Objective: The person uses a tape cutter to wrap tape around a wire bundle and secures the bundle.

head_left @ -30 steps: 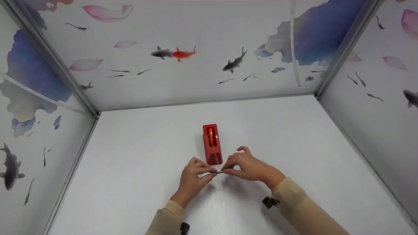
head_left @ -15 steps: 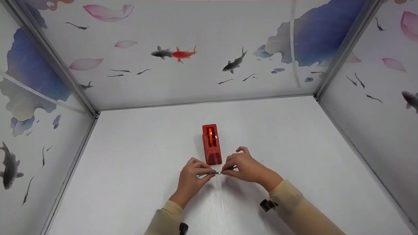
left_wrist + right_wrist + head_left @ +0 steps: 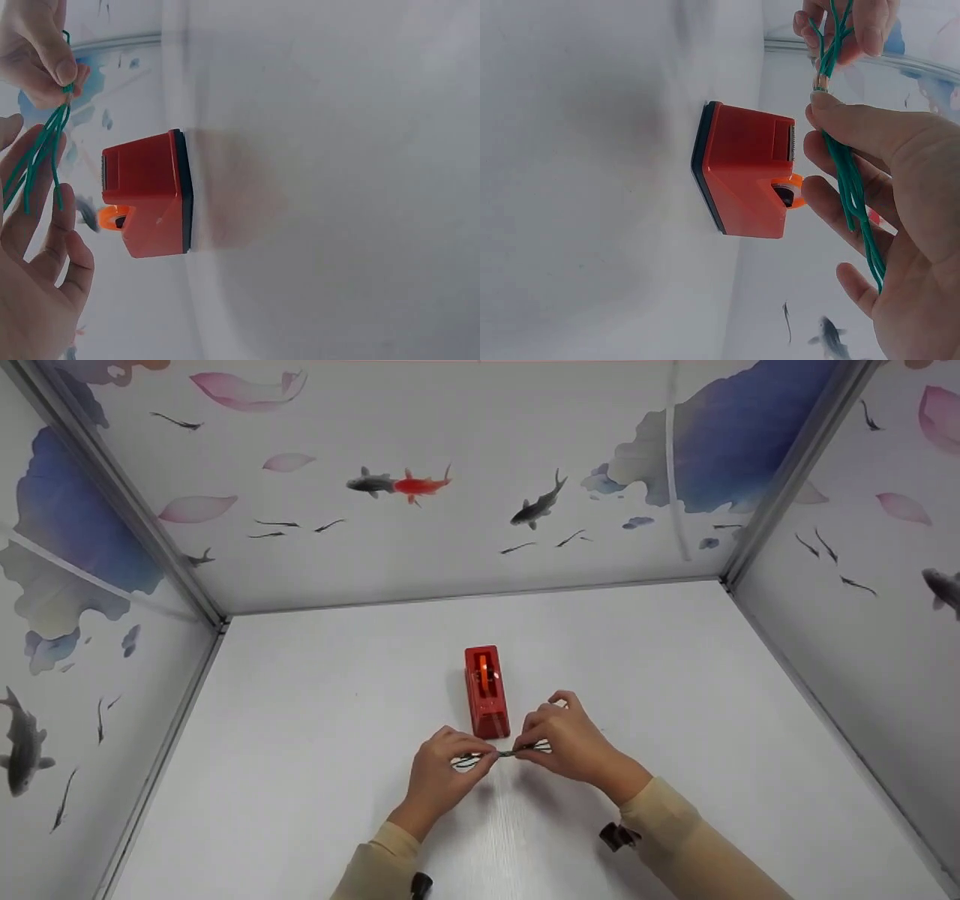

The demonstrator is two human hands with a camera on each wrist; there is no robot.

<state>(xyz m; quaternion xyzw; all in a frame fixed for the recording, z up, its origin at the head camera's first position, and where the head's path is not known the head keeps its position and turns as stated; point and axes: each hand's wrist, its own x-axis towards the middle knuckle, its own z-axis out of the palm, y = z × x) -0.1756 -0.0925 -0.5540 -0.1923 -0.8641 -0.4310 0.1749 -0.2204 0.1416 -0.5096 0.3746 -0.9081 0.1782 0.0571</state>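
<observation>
While one red dispenser stands, two hands pinch green wires.

Beige long sleeves (both arms), small black wrist mounts.

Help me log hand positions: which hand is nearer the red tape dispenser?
Right. The right hand sits just beside the red tape dispenser, at its near end; the left hand is lower, slightly farther off. Both pinch the green wires.

Left hand and right hand met fingertip to fingertip, both pinching; beige sleeves on forearms.
</observation>
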